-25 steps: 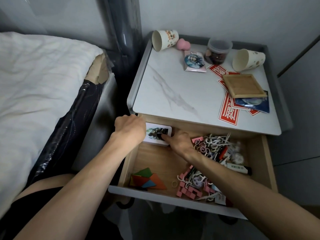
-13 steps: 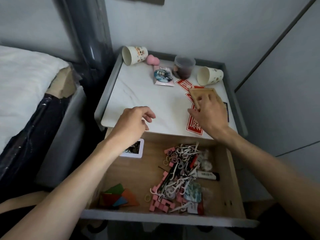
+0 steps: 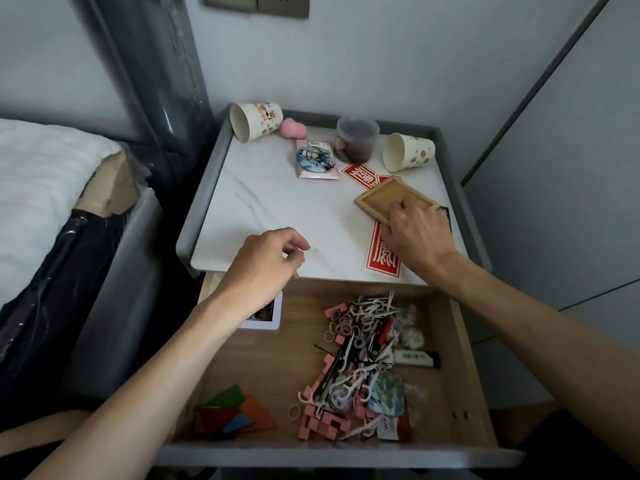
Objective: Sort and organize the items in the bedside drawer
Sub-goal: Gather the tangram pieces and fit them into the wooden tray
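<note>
The drawer [image 3: 464,358] stands pulled out at 6 o'clock, bare floor open on its left between a photo card [image 3: 269,315] at 10 and coloured tiles [image 3: 235,414] at 7, a tangled pile [image 3: 360,362] crowding its right half. I see my right hand [image 3: 414,233] curl its fingers over the near corner of the wooden tray [image 3: 386,195] at 2 o'clock on the tabletop [image 3: 277,209], gripping it, while my left hand [image 3: 263,265] hovers loosely curled, holding nothing, over the tabletop's front edge. The tray lies hollow side up, one corner toward 12; its long axis I cannot tell.
</note>
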{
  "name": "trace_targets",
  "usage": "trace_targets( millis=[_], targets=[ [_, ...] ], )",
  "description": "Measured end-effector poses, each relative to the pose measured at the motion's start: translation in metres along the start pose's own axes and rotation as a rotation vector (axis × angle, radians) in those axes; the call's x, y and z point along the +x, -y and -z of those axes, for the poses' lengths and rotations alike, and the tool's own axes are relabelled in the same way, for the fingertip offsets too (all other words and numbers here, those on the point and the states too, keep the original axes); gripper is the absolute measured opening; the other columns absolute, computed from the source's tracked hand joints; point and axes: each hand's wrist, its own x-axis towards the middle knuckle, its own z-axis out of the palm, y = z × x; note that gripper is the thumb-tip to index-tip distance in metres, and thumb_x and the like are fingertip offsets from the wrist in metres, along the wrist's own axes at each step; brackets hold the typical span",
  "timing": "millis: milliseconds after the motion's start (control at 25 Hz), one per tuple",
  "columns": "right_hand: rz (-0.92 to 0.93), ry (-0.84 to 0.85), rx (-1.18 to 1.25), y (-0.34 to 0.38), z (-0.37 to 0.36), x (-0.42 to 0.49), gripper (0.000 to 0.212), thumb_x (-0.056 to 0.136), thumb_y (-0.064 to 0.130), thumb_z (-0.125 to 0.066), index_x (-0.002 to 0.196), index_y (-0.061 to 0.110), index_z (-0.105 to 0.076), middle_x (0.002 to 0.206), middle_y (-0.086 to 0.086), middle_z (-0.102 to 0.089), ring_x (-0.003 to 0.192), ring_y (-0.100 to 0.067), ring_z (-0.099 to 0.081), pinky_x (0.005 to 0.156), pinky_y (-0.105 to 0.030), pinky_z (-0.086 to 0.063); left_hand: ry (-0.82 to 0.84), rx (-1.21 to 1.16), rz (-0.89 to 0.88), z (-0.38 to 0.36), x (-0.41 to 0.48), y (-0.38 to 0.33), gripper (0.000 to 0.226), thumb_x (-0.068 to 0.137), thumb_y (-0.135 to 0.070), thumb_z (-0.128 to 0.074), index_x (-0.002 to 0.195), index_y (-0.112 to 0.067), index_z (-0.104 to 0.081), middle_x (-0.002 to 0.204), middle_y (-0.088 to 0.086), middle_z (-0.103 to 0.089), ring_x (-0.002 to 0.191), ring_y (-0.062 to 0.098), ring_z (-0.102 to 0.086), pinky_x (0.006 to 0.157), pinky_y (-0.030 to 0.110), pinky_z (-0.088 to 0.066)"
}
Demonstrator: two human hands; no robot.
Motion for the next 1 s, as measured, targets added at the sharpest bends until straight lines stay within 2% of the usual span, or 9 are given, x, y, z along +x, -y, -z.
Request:
trace_targets(
  millis=[200, 320, 400, 520, 640, 760, 800, 880, 1000],
  targets=[
    [-0.119, 0.047, 0.016, 0.004, 0.0, -0.002, 0.02, 0.099, 0.02, -0.043, 0.104, 0.009, -0.059, 0.105, -0.01, -0.062, 0.081, -0.031, -0.063, 0.077, -0.044, -0.051, 0.009, 0.037, -0.013, -0.002, -0.002, -0.004, 0.012, 0.095, -0.019, -0.057, 0.099, -0.025, -0.068, 0.094, -0.014, -0.067, 0.063, 0.005, -0.068, 0.074, 0.038, -0.059],
    [-0.147, 0.051, -0.043, 0.009, 0.0, -0.003, 0.023, 0.1, 0.019, -0.039, 0.101, 0.008, -0.06, 0.102, -0.009, -0.061, 0.078, -0.028, -0.061, 0.076, -0.043, -0.051, 0.018, 0.082, -0.016, -0.005, -0.002, -0.007, 0.013, 0.095, -0.021, -0.056, 0.099, -0.026, -0.067, 0.096, -0.013, -0.068, 0.062, 0.004, -0.068, 0.072, 0.031, -0.058],
    [-0.14, 0.047, -0.069, 0.012, 0.0, -0.007, 0.023, 0.101, 0.017, -0.038, 0.103, 0.007, -0.059, 0.104, -0.011, -0.06, 0.075, -0.028, -0.061, 0.074, -0.044, -0.052, 0.031, 0.052, -0.019, -0.007, -0.003, -0.011, 0.012, 0.095, -0.021, -0.057, 0.098, -0.026, -0.068, 0.096, -0.012, -0.069, 0.063, 0.006, -0.069, 0.073, 0.034, -0.058],
    [-0.125, 0.011, -0.043, 0.013, 0.011, -0.015, 0.022, 0.099, 0.01, -0.038, 0.106, 0.004, -0.058, 0.109, -0.016, -0.061, 0.077, -0.03, -0.061, 0.069, -0.042, -0.05, 0.081, -0.167, 0.03, -0.01, -0.003, -0.018, 0.011, 0.096, -0.023, -0.058, 0.1, -0.02, -0.068, 0.097, -0.002, -0.072, 0.072, 0.014, -0.072, 0.075, 0.037, -0.06],
    [-0.091, -0.074, 0.033, 0.024, 0.034, -0.033, 0.016, 0.096, 0.012, -0.047, 0.105, 0.003, -0.057, 0.105, -0.014, -0.062, 0.067, -0.026, -0.054, 0.055, -0.035, -0.037, 0.147, -0.417, 0.073, -0.011, -0.008, -0.031, 0.024, 0.098, -0.036, -0.055, 0.109, -0.018, -0.066, 0.107, 0.004, -0.072, 0.085, 0.022, -0.073, 0.08, 0.038, -0.059],
    [0.072, -0.223, 0.137, 0.056, 0.06, -0.067, 0.011, 0.093, 0.015, -0.059, 0.096, 0.005, -0.059, 0.089, -0.009, -0.059, 0.047, -0.026, -0.049, 0.041, -0.032, -0.037, 0.153, -0.57, 0.061, -0.009, -0.013, -0.04, 0.031, 0.098, -0.041, -0.053, 0.114, -0.019, -0.066, 0.109, -0.002, -0.072, 0.093, 0.016, -0.072, 0.075, 0.022, -0.057],
    [0.128, -0.266, 0.168, 0.067, 0.066, -0.075, 0.012, 0.091, 0.016, -0.062, 0.096, 0.005, -0.059, 0.086, -0.009, -0.058, 0.043, -0.028, -0.05, 0.038, -0.031, -0.036, 0.129, -0.626, 0.069, -0.007, -0.014, -0.04, 0.028, 0.097, -0.039, -0.056, 0.112, -0.018, -0.068, 0.107, -0.003, -0.073, 0.096, 0.013, -0.071, 0.076, 0.02, -0.055],
    [0.193, -0.307, 0.218, 0.086, 0.069, -0.079, 0.014, 0.092, 0.018, -0.063, 0.099, 0.006, -0.059, 0.087, -0.01, -0.058, 0.042, -0.032, -0.053, 0.036, -0.032, -0.037, 0.06, -0.692, 0.082, -0.003, -0.018, -0.037, 0.021, 0.093, -0.031, -0.062, 0.103, -0.015, -0.071, 0.103, 0.0, -0.075, 0.101, 0.016, -0.069, 0.086, 0.032, -0.052],
    [0.283, -0.25, 0.377, 0.107, 0.059, -0.078, 0.02, 0.092, 0.023, -0.063, 0.105, 0.01, -0.056, 0.102, -0.007, -0.057, 0.058, -0.03, -0.063, 0.044, -0.034, -0.046, -0.008, -0.79, 0.153, 0.011, -0.025, -0.027, 0.019, 0.097, -0.008, -0.05, 0.096, -0.013, -0.068, 0.089, 0.006, -0.074, 0.081, 0.021, -0.071, 0.072, 0.037, -0.056]
  ],
)
